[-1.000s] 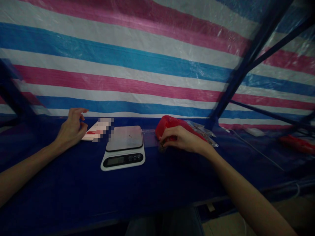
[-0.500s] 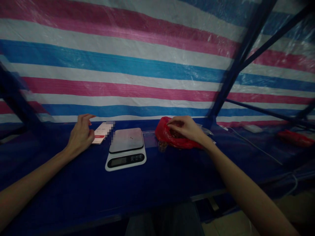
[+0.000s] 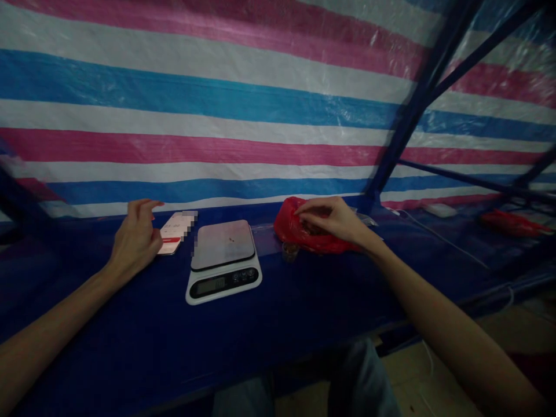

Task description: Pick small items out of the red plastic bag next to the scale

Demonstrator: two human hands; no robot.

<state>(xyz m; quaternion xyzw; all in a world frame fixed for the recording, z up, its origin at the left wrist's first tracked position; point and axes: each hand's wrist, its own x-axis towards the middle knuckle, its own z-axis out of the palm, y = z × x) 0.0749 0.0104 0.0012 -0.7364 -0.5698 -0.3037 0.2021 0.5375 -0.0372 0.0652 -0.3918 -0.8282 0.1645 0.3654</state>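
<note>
My right hand (image 3: 330, 219) is over the mouth of a red plastic bag (image 3: 286, 223), thumb and forefinger drawn into a pinch. Whatever is between the fingertips is too small to make out. Small brown bits (image 3: 310, 229) show inside the bag. A small clear cup (image 3: 289, 251) with something brown in it stands against the bag's near left side. Left of it lies a white kitchen scale (image 3: 223, 292), tiny dark specks (image 3: 231, 239) on its plate. My left hand (image 3: 136, 234) rests beside a lit phone (image 3: 170, 245), fingers loosely bent and apart, holding nothing.
Blue metal posts (image 3: 403, 133) rise from the blue tabletop (image 3: 243, 341) at both sides. A striped plastic sheet (image 3: 217, 104) hangs behind. To the right are a white cable (image 3: 443, 238), a pale flat box (image 3: 439, 210) and another red bag (image 3: 512, 222).
The camera view has tilted and shifted slightly. My right hand stays in its pinch over the red bag, and my left hand remains beside the phone.
</note>
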